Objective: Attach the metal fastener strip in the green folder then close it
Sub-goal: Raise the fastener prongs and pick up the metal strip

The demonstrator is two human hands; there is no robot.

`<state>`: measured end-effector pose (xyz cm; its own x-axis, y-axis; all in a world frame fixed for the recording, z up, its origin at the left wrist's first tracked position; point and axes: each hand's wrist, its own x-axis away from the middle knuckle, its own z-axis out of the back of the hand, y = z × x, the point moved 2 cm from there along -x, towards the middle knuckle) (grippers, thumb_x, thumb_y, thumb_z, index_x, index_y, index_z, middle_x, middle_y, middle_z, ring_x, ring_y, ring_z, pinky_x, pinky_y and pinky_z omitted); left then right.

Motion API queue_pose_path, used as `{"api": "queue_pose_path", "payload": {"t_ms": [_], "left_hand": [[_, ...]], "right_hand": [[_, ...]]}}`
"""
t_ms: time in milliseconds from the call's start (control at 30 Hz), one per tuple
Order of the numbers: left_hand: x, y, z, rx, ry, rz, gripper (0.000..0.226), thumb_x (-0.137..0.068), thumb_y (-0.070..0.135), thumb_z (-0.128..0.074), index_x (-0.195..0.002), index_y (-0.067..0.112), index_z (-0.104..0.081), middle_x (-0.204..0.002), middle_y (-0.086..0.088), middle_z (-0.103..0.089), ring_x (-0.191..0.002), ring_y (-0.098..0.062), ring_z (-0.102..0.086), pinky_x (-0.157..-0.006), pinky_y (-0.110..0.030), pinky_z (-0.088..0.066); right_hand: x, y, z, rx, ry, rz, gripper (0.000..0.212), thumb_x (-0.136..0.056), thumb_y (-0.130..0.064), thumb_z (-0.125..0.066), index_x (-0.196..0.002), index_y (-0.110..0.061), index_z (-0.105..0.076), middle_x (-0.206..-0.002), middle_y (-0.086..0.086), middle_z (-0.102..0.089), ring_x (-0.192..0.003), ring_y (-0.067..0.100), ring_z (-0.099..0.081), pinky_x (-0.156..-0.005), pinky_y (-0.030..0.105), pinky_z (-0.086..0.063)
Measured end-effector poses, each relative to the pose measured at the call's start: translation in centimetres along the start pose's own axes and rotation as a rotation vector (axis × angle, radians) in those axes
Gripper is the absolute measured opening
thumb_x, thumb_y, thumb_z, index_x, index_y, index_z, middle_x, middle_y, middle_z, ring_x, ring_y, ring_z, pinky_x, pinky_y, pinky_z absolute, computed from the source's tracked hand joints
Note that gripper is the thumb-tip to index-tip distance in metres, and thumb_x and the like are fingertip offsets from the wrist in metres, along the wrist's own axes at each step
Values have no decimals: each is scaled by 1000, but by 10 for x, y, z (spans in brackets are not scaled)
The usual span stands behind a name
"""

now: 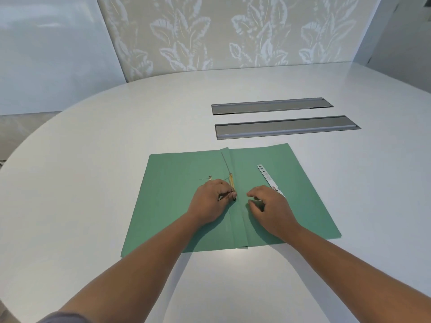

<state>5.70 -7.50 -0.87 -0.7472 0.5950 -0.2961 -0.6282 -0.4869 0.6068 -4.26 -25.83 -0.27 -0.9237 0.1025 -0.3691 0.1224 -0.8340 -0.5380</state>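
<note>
Open green paper folder on white table: our left hand pinches the gold metal fastener strip at the spine; right hand, fingers loosely curled, holds nothing, just beside it.

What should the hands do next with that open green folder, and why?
Probably the right hand should reach for the white strip lying loose on the folder's right half. The green folder lies open and flat, and the left hand is pinching the yellowish fastener piece at the centre fold, so the strip looks like the part not yet fitted.
</note>
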Motion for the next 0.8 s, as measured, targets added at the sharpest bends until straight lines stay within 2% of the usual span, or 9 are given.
{"api": "queue_pose_path", "payload": {"t_ms": [100,200,300,367,467,567,633,700,800], "left_hand": [[0,-2,0,-30,20,-12,16,-94,39,-66,-92,28,-77,-100,15,-70,-92,-9,-62,-83,-32,-51],[1,-1,-1,-60,17,-25,13,-93,37,-67,-94,28,-77,-101,15,-70,-95,-11,-62,-84,-34,-51],[2,-1,-1,-64,37,-15,14,-93,37,-68,-94,27,-77,-105,14,-71,-98,-14,-64,-85,-37,-52],[3,-1,-1,-73,37,-8,16,-94,37,-67,-98,26,-78,-109,13,-71,-102,-15,-64,-88,-38,-52],[3,1,-1,-127,19,-24,22,-97,37,-64,-112,28,-77,-124,9,-69,-110,-19,-63,-94,-38,-49],[2,1,-2,-196,-29,-11,28,-100,42,-57,-121,33,-73,-146,10,-56,-121,-20,-59,-101,-40,-43],[1,0,-3,-215,-57,2,31,-101,44,-53,-125,35,-71,-151,12,-51,-124,-20,-56,-103,-39,-40],[1,1,-3,-205,-48,-26,32,-102,42,-52,-126,31,-70,-146,9,-57,-124,-18,-57,-103,-38,-41],[1,2,-3,-173,-44,-50,33,-104,39,-48,-125,27,-71,-136,9,-65,-125,-11,-58,-101,-41,-43]], "right_hand": [[-9,7,5,102,126,-61,19,-83,-9,-71,-101,-12,-74,-104,2,-71,-96,24,-59,-83,32,-49],[-21,18,8,135,53,-240,27,-87,-15,-65,-113,-13,-70,-120,2,-63,-107,27,-51,-88,37,-49],[-30,25,11,181,-6,-314,32,-89,-17,-62,-119,-11,-69,-131,4,-60,-113,31,-51,-96,41,-47],[-34,25,14,183,4,-331,29,-89,-15,-61,-116,-10,-70,-127,6,-64,-108,32,-57,-92,41,-49],[-37,23,17,196,-2,-370,16,-88,-13,-58,-98,-9,-70,-98,9,-71,-86,32,-62,-72,41,-55],[-40,19,18,284,-60,-343,7,-87,-11,-55,-86,-11,-62,-77,7,-64,-70,33,-56,-59,39,-51],[-41,18,17,303,-90,-323,8,-86,-9,-53,-86,-13,-60,-75,6,-62,-69,32,-56,-58,38,-49],[-42,18,15,254,-92,-347,13,-85,-9,-56,-93,-16,-62,-78,4,-66,-71,30,-60,-62,38,-53],[-42,14,13,-33,-37,-472,28,-83,-9,-63,-106,-23,-68,-87,-2,-70,-78,21,-66,-68,35,-57]]}}
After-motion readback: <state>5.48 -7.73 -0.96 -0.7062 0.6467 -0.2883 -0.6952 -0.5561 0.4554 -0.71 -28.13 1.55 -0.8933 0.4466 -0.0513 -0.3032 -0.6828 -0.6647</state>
